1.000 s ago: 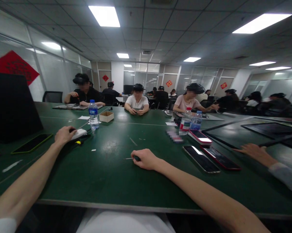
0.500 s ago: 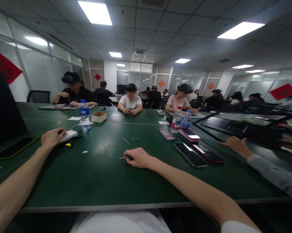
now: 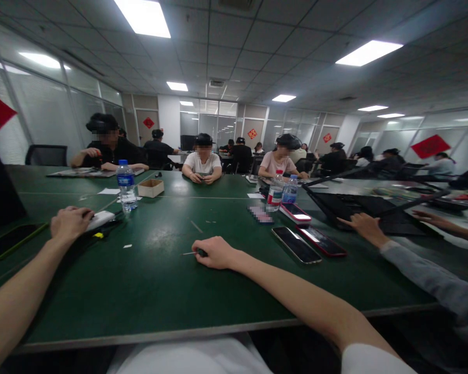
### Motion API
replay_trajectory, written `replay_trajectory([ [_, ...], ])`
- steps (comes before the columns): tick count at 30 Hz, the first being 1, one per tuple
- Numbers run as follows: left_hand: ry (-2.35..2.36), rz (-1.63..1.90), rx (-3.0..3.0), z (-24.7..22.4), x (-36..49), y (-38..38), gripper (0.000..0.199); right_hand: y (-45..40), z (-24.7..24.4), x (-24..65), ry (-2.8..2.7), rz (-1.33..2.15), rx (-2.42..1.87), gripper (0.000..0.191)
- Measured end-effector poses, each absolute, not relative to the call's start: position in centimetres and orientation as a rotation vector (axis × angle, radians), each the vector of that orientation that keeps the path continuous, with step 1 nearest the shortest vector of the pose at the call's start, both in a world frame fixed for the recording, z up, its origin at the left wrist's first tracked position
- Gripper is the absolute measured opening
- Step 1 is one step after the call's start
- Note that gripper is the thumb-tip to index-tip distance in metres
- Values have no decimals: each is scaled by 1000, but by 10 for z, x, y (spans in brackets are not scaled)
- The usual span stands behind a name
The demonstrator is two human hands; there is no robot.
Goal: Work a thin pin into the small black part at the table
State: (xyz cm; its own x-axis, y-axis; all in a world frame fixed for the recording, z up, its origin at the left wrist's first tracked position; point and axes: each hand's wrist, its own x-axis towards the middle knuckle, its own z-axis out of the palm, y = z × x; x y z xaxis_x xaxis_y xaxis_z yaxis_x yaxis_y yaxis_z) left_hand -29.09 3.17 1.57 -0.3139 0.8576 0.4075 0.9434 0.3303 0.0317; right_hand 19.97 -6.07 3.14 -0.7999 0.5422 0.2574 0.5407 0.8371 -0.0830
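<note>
My right hand (image 3: 214, 253) rests on the green table, fingers wrapped around a small screwdriver (image 3: 201, 253). Its dark handle is mostly hidden in my fist, and the thin metal shaft points left. My left hand (image 3: 70, 222) lies at the left with its fingers curled, against the near end of a white device (image 3: 100, 219). What those fingers hold, if anything, is hidden. Dark cables and a small yellow piece (image 3: 98, 236) lie beside the device. A scrap of white paper (image 3: 128, 246) is on the table between my hands.
A water bottle (image 3: 126, 187) and an open cardboard box (image 3: 150, 188) stand beyond my left hand. Phones (image 3: 296, 244) and two more bottles (image 3: 275, 192) are right of centre. At far right, a co-worker's hands (image 3: 364, 228) touch a black framed panel (image 3: 397, 210). People sit opposite.
The view has turned slightly right, so things sit further left. The co-worker's black panel at the right has changed its tilt. My hands keep much the same pose on the table.
</note>
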Motion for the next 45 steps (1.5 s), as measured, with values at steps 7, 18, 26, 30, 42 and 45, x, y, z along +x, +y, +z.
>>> replay_trajectory([
  [7,-2311,-304,-1628,19,-291,36,53,-61,32,200,-2754,2,-825,18],
  [18,-2308,-301,-1652,24,-284,33,50,-60,30,199,-2741,22,-830,17],
  [26,-2419,-310,-1672,26,-287,38,51,-60,30,198,-2745,5,-847,18],
  [30,-2501,-317,-1683,24,-290,42,51,-60,30,198,-2749,-22,-867,19],
  [42,-2510,-346,-1721,21,-297,45,51,-61,32,199,-2748,29,-858,18],
  [45,-2509,-322,-1721,17,-297,47,51,-61,33,199,-2745,27,-862,18],
])
